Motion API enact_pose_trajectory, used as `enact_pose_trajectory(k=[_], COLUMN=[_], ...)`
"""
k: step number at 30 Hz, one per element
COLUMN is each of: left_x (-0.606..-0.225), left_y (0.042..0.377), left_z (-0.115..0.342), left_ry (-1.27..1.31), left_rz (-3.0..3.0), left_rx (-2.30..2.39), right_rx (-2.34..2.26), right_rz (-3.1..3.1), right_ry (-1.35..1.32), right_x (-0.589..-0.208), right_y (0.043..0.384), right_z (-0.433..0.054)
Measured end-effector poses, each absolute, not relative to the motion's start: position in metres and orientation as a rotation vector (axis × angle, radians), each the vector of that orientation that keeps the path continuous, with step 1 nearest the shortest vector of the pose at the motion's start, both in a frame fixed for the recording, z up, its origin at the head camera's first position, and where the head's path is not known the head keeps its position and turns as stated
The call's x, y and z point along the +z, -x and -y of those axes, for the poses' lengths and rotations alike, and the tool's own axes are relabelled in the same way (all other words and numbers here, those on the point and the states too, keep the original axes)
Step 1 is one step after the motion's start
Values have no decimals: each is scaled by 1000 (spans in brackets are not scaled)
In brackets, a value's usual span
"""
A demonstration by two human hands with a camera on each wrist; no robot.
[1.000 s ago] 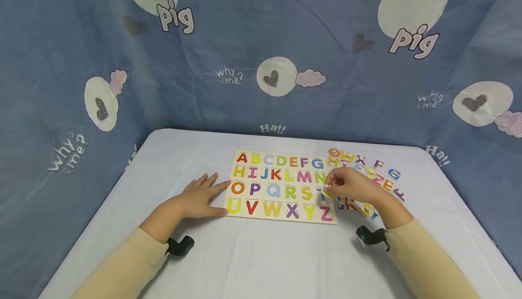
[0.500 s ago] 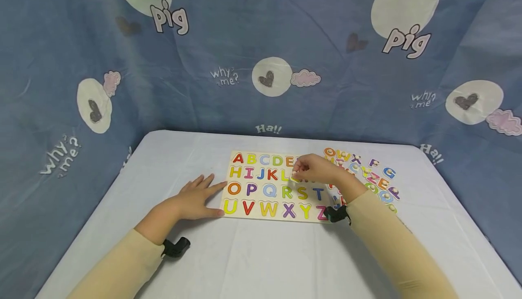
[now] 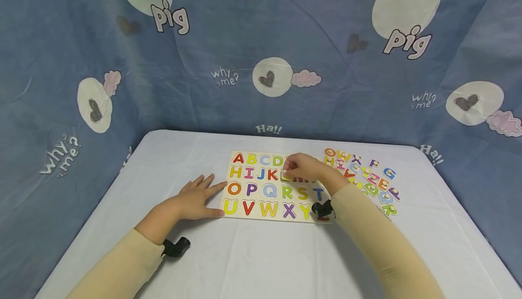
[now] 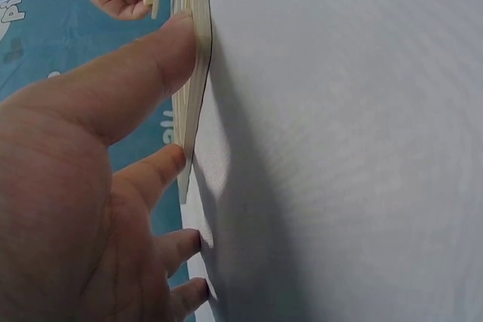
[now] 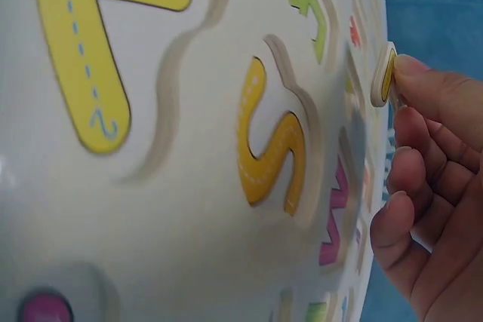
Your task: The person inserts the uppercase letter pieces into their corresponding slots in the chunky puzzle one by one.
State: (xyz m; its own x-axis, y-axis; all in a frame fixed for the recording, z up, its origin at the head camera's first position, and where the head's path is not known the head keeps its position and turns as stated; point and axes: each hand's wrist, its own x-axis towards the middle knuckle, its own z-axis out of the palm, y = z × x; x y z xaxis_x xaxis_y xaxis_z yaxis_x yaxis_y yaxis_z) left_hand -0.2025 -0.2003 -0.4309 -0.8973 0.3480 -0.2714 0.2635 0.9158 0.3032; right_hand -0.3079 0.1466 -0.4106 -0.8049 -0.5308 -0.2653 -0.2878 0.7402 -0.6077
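The right grip (image 3: 306, 168) pinches a yellow letter piece (image 5: 383, 77) over the letter board (image 3: 261, 198); the left grip (image 3: 197, 200) lies spread, touching the board's edge. The piece looks light and stiff, best held by its knob (image 4: 149, 0).

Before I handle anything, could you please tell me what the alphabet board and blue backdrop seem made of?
The alphabet board looks like smooth, pale wood, possibly plywood, given its layered edge. The blue backdrop seems matte printed fabric, judging by its creases.
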Motion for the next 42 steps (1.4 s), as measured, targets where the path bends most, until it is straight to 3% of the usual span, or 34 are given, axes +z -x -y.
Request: enact_pose_trajectory(k=[23, 42], left_x=[-431, -432], left_y=[201, 203], left_z=[200, 200], left_ry=[-451, -436], left_rz=[-2756, -2749], left_rx=[375, 365], right_rx=[-847, -872], right_rz=[-2532, -2612], right_ry=[594, 627], right_x=[-427, -386], right_y=[305, 268], right_z=[-143, -197])
